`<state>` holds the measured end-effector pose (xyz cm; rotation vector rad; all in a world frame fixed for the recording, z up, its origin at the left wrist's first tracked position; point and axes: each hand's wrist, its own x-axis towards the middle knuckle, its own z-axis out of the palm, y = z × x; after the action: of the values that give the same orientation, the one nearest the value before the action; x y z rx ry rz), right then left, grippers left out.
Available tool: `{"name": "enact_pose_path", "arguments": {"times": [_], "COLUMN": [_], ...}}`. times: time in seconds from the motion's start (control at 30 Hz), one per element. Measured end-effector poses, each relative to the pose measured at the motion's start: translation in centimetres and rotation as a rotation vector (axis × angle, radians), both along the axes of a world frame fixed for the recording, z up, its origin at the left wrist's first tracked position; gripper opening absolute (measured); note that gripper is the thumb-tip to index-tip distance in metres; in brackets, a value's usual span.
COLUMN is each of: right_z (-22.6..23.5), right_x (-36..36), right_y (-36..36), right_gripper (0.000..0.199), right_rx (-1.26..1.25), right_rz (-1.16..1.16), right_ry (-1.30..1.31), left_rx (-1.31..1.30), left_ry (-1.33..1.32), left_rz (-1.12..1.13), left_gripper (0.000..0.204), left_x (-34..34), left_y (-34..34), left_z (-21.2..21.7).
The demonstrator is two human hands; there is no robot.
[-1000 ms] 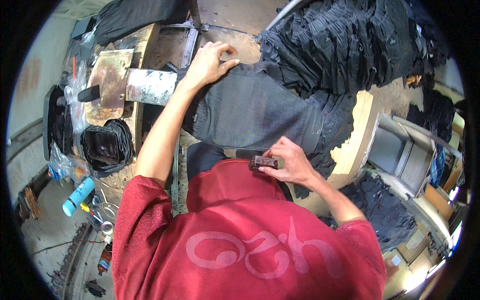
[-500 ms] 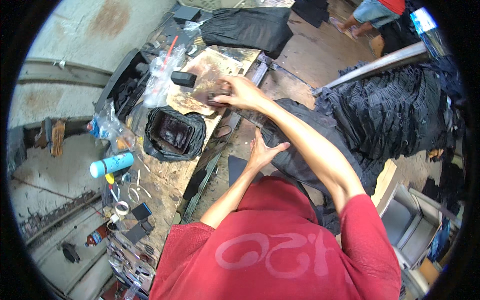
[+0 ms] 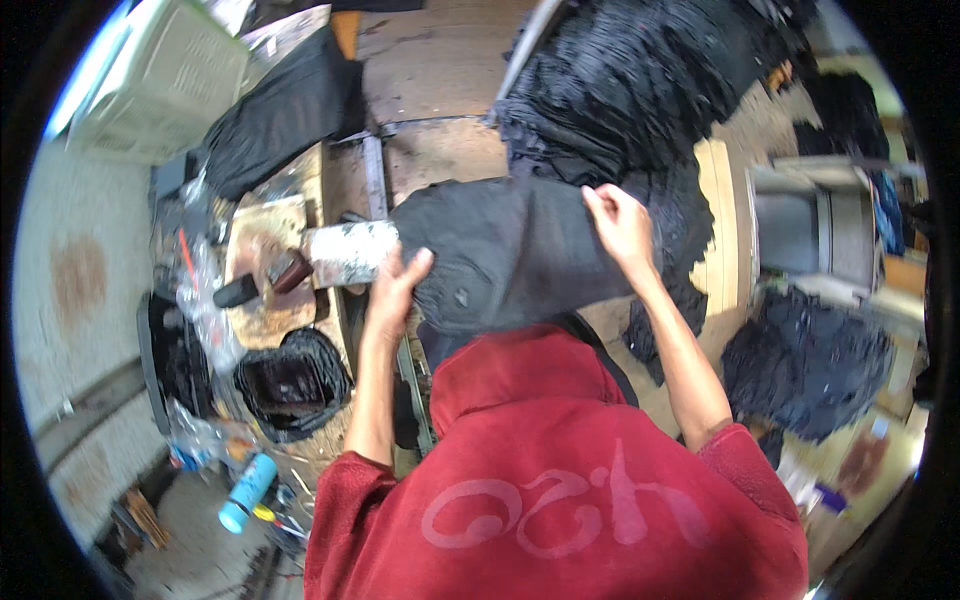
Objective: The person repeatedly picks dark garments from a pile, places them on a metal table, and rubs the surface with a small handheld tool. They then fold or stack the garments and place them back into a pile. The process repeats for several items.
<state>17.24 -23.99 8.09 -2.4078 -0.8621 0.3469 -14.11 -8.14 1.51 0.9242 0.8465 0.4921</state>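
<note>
A black garment piece (image 3: 500,245), perhaps a trouser leg, spreads in front of me. From its left end a worn, silvery-white flat board (image 3: 352,252) sticks out over the bench edge. My left hand (image 3: 388,300) lies where board and cloth meet, thumb and finger stretched apart, touching the cloth; its other fingers are partly hidden. At the right end my right hand (image 3: 625,235) pinches the cloth's upper edge. A dark reddish-brown block (image 3: 290,271) rests on a stained wooden board (image 3: 262,232), beside a black block (image 3: 236,291).
Nearer on the bench stands a black-lined, square container (image 3: 292,385) with dark contents. A blue bottle (image 3: 247,493) and clear plastic bags (image 3: 208,315) lie at the left. Heaped black garments (image 3: 620,90) fill the far right, and another black pile (image 3: 808,360) sits at right.
My right hand has let go of the reddish-brown block on the board and moved right to the cloth. My left hand has moved to the cloth's left end. The view has turned right.
</note>
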Motion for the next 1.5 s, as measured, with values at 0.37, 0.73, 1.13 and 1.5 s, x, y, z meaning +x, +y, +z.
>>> {"name": "enact_pose_path", "arguments": {"times": [0.37,0.73,1.13,1.5], "right_z": [-7.1,-10.9,-20.5,-15.9], "right_x": [-1.3,15.4,13.0,12.8], "right_y": [-13.3,-33.2,-72.0,-100.5], "right_gripper": [0.019,0.024,0.028,0.032], "right_rx": [-0.077,-0.34,-0.282,-0.401], "right_rz": [-0.109,-0.262,-0.929,-1.161], "right_ry": [-0.326,-0.204,0.115,-0.45], "left_rx": [-0.013,-0.118,-0.035,0.325], "left_ry": [0.062,0.078,0.032,0.194], "left_rz": [-0.129,-0.186,-1.144,-1.271], "left_gripper": [0.05,0.068,0.073,0.099], "left_x": [2.6,18.0,42.0,49.7], "left_y": [3.8,-17.1,-45.7,-64.6], "left_z": [1.5,1.0,0.3,-2.7]}}
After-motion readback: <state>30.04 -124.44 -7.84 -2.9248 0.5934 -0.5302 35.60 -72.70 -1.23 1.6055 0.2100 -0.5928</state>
